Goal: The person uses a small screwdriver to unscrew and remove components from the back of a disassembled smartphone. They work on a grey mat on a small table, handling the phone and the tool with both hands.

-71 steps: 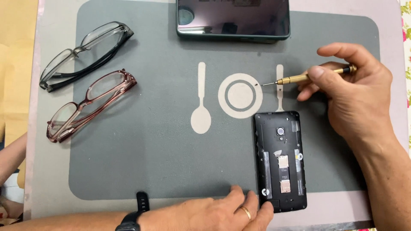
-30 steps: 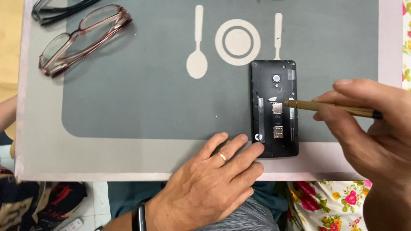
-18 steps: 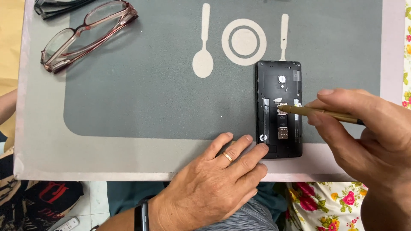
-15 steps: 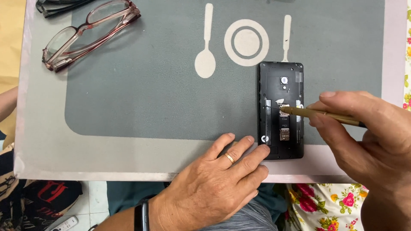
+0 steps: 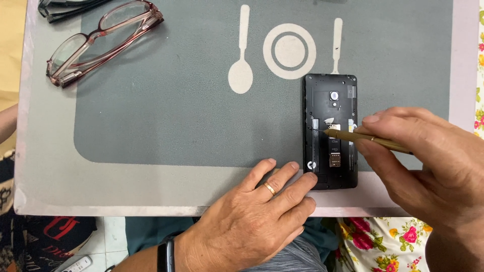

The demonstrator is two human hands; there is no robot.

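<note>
My right hand pinches a slim brass-coloured precision screwdriver, fingers closed on its shaft, the tip resting on the left inner edge of the black smartphone with its back cover off, which lies lengthwise near the front edge of the grey place mat printed with white cutlery. My left hand holds nothing, fingers spread flat, fingertips pressing the phone's lower-left corner. I judge steady pressure and an upright tip matter most. Maroon-framed glasses lie well apart.
</note>
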